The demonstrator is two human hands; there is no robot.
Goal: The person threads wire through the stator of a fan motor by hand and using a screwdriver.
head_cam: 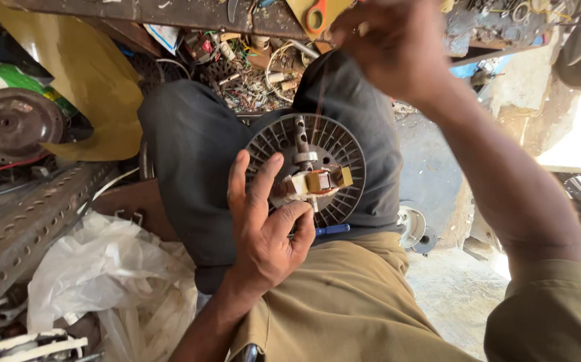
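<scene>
Head view, two hands, left [267,231] gripping one finned motor disc [307,171], right [387,43] raised

**Lap and floor: what rests where**

Carrier here is the person's lap [223,154], dark trousers, knees drawn up. A round grey slotted disc [334,151] with a copper-wound coil block [317,181] at its centre lies against the thigh. A blue-handled tool [332,230] lies just below the disc, at the edge of the tan shirt.

Floor [451,295] is bare concrete on the right (dusty, sunlit at the edge). A small round metal part [411,226] sits on it beside the leg. On the left lie a perforated steel angle bar [29,228], crumpled white plastic bag [102,275], a rusty round disc [12,124]. Wire scraps [250,87] litter the ground beyond the knees.
</scene>
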